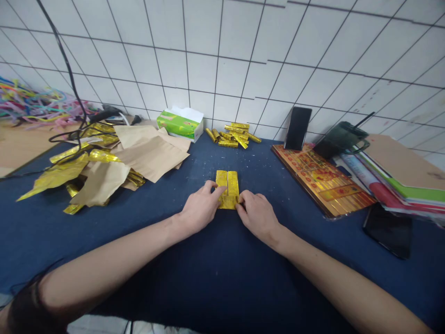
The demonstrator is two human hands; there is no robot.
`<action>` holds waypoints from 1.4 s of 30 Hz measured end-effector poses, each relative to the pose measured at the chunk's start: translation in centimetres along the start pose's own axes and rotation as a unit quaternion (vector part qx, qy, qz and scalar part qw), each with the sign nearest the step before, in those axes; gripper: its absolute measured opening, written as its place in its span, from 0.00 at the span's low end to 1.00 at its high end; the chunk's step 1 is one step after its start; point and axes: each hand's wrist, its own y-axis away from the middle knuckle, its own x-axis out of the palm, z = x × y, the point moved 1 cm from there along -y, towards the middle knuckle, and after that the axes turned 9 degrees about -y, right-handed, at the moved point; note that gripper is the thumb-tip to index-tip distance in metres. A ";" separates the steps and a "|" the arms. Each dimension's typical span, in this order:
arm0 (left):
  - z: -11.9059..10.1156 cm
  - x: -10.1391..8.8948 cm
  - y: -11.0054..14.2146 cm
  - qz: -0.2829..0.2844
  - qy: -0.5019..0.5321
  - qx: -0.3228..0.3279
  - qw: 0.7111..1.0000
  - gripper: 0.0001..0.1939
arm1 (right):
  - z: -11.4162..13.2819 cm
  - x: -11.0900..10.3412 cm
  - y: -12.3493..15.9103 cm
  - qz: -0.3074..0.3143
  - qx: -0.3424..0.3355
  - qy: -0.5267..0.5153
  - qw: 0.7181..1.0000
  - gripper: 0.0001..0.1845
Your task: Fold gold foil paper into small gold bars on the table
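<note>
Both forearms reach in from the bottom edge, over the blue tablecloth [156,264]. L hand [201,207] is at the left edge of a folded gold foil packet [227,189], fingers close together and slightly curled, tips against the foil. R hand [257,215] is at the packet's lower right corner, fingers bunched and pressed together on the edge; the exact pinch is partly hidden, so can't tell which fingers hold it. The packet lies flat on the cloth between the hands, w/ a crease down its middle.

Further left, brown paper sheets [153,155] lie in a loose heap, overlapping crumpled gold foil sheets [57,174]. A black cable [71,79] hangs down and coils on top of that heap. To the right, a gold-printed board [321,183] sits near the table edge, w/ an upright phone [297,128] at its far end. A 2nd phone [387,230] lies flat just beyond it, next to a stack of folders [399,176].

Straight ahead, small gold rolls [233,135] sit in a pile, beside a green tissue box [179,125]. Far left, a tangle of colored ribbons [34,106] lies against the white tile wall [222,60].
</note>
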 end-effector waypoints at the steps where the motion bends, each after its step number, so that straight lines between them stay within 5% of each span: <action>1: 0.1 0.0 0.0 -0.008 -0.010 0.010 1.000 0.23 | 0.0 0.0 0.0 -0.003 0.001 -0.005 1.000 0.03; 8: 0.7 0.6 -0.3 -0.007 -0.051 0.152 0.987 0.28 | 0.1 0.0 0.3 -0.025 -0.062 0.048 0.997 0.10; 14: 1.2 0.9 -0.4 0.026 -0.026 0.161 0.986 0.28 | 0.3 -0.6 0.5 -0.004 -0.107 0.074 0.992 0.14; 21: 1.8 0.7 -0.3 -0.017 -0.021 0.128 0.991 0.23 | 0.5 -1.2 0.5 0.039 -0.138 0.105 0.984 0.16; 33: -0.7 -1.1 0.8 0.013 -0.112 0.181 0.977 0.16 | 0.0 -1.7 0.3 0.040 -0.147 0.111 0.982 0.16; 38: -1.0 -0.6 1.7 0.002 -0.058 0.207 0.977 0.20 | -1.1 -2.4 -0.2 0.029 -0.144 0.137 0.980 0.16; 42: -1.4 -0.6 2.4 0.046 -0.006 0.230 0.972 0.36 | -1.9 -2.1 -0.5 0.007 -0.146 0.129 0.981 0.16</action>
